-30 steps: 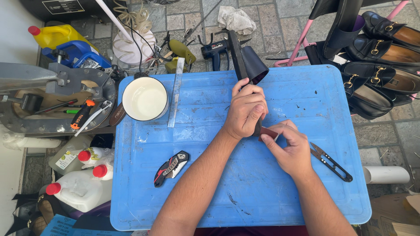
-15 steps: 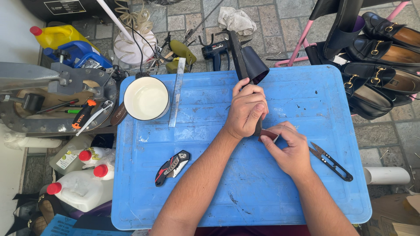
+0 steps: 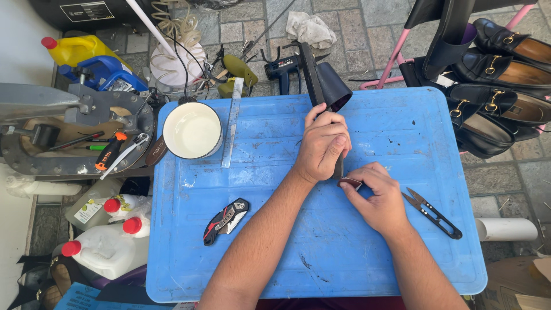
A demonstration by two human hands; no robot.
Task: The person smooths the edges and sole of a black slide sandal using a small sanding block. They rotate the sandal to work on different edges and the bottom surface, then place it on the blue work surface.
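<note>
Folding knife (image 3: 225, 220): we see it lying closed on the blue table (image 3: 270, 258), well left of both hands.
White bowl (image 3: 192, 130): up and left of our grip, beside a metal ruler (image 3: 232, 131).
Left hand (image 3: 322, 146): clenched around a dark tool handle (image 3: 325, 86).
Right hand (image 3: 377, 198): pinching a small brown piece (image 3: 349, 182), just under the left fist.
Thread snips (image 3: 431, 212): right of the right hand, untouched.

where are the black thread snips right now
In the head view the black thread snips lie on the blue table, just right of the right hand.
</note>
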